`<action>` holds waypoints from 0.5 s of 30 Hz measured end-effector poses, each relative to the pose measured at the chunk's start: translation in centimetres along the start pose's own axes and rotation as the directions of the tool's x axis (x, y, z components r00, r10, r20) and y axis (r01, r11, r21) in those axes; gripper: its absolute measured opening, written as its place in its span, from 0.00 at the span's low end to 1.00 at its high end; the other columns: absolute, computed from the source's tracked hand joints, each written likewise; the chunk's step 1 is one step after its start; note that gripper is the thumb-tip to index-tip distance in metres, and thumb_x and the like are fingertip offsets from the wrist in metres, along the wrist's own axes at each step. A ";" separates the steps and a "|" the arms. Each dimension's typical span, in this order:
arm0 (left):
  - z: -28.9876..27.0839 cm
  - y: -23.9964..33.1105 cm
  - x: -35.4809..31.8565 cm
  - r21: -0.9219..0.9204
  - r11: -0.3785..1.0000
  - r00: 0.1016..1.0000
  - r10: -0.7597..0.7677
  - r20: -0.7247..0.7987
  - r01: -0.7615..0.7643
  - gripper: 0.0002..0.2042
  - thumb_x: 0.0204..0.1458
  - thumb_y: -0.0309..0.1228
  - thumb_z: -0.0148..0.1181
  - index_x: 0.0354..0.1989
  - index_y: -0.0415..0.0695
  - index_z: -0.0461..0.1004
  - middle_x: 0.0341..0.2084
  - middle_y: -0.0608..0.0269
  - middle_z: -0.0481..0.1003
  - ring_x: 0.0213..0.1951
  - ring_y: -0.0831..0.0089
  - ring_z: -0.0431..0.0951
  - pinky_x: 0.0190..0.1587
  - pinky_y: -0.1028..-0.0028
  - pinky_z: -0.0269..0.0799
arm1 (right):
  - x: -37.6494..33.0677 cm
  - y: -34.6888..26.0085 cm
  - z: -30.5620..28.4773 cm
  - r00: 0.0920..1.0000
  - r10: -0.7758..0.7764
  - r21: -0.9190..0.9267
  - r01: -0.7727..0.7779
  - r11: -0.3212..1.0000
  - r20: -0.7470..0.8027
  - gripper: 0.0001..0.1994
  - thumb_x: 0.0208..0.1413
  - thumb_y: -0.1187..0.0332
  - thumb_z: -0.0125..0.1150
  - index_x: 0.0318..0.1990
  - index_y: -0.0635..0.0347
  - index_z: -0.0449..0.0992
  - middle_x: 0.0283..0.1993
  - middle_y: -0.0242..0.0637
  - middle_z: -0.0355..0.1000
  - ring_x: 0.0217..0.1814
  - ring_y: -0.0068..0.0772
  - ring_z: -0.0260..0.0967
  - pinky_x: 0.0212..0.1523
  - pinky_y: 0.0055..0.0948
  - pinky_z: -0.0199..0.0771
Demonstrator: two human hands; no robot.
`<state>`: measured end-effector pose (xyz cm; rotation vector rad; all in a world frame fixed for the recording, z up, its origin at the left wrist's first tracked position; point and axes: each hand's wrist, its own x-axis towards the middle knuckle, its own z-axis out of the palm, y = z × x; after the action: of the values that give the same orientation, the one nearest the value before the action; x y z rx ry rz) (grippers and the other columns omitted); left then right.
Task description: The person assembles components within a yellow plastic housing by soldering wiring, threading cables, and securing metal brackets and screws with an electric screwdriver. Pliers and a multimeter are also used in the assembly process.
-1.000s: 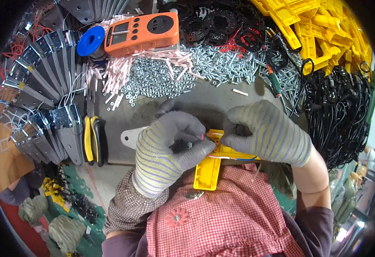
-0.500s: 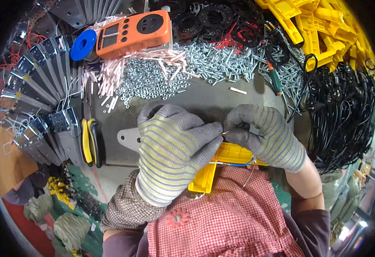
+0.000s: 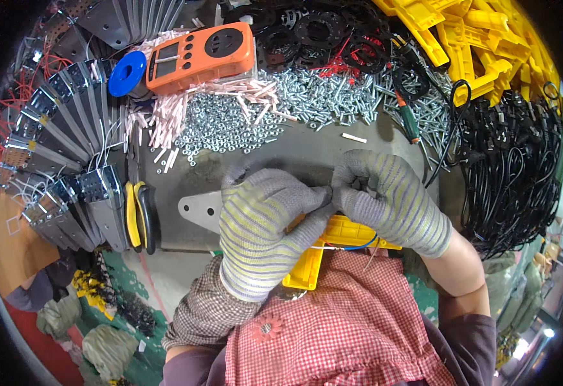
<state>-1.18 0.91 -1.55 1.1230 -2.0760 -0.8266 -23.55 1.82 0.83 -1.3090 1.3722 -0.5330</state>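
Observation:
My left hand (image 3: pixel 268 225), in a striped grey-and-yellow knit glove, has thumb and fingers pinched together. Its fingertips meet those of my right hand (image 3: pixel 390 202), gloved alike and also pinching. The fingers cover most of what lies between them; a thin wire end showed there a moment earlier. Below the hands lies a yellow plastic housing (image 3: pixel 304 270), partly hidden by the gloves, against my lap. A blue wire (image 3: pixel 362 246) and a white wire (image 3: pixel 328 248) run across it. A grey metal plate with holes (image 3: pixel 199 211) pokes out beside my left hand.
Yellow-and-black pliers (image 3: pixel 138 215) lie at left by fanned metal plates (image 3: pixel 79 122). Behind are an orange meter (image 3: pixel 198 56), a blue spool (image 3: pixel 127 74), nuts (image 3: pixel 223 125), screws (image 3: pixel 333 93) and a green-handled screwdriver (image 3: pixel 408 119). Yellow housings (image 3: pixel 481 45) and black cords (image 3: pixel 509 174) crowd the right.
My left hand has shifted slightly right, and both hands' fingertips have drawn together. The wire end seen between them is now covered. The yellow housing has hardly moved.

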 end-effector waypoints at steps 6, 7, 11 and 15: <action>0.1 -0.4 0.3 -0.054 0.998 1.000 0.010 -0.010 -0.011 0.08 0.47 0.28 0.75 0.36 0.46 0.83 0.33 0.62 0.81 0.40 0.61 0.82 0.53 0.60 0.75 | -3.3 1.5 -1.9 0.777 -0.562 -0.372 0.451 0.811 -0.284 0.07 0.56 0.70 0.71 0.41 0.58 0.82 0.34 0.35 0.80 0.34 0.38 0.80 0.40 0.35 0.81; 0.1 -0.5 0.2 -0.100 0.995 1.000 0.007 -0.003 -0.007 0.08 0.48 0.26 0.75 0.36 0.46 0.82 0.33 0.61 0.81 0.40 0.62 0.82 0.50 0.62 0.75 | -3.6 2.0 -2.1 0.670 -0.738 -0.439 0.641 0.629 -0.079 0.08 0.56 0.71 0.72 0.42 0.57 0.83 0.36 0.36 0.81 0.33 0.41 0.80 0.38 0.36 0.81; 0.2 -0.4 0.4 -0.231 0.972 0.998 -0.044 -0.035 0.035 0.06 0.49 0.28 0.75 0.33 0.46 0.82 0.31 0.63 0.82 0.35 0.60 0.82 0.45 0.61 0.75 | -4.3 2.2 -0.4 0.678 -0.733 -0.479 0.664 0.574 0.060 0.09 0.58 0.69 0.74 0.44 0.56 0.85 0.37 0.36 0.83 0.32 0.39 0.81 0.35 0.34 0.81; 0.3 -0.3 0.8 -0.246 0.969 0.999 -0.036 -0.030 0.027 0.06 0.50 0.28 0.74 0.34 0.46 0.82 0.31 0.61 0.83 0.35 0.60 0.82 0.44 0.61 0.75 | -3.6 1.1 1.4 0.856 -0.403 -0.278 0.321 0.905 -0.323 0.07 0.59 0.67 0.73 0.41 0.56 0.85 0.37 0.37 0.84 0.34 0.40 0.83 0.36 0.33 0.81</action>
<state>-1.65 0.13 -1.77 1.0292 -1.8719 -1.0406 -23.54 5.85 0.89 -1.7278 1.5278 -0.9561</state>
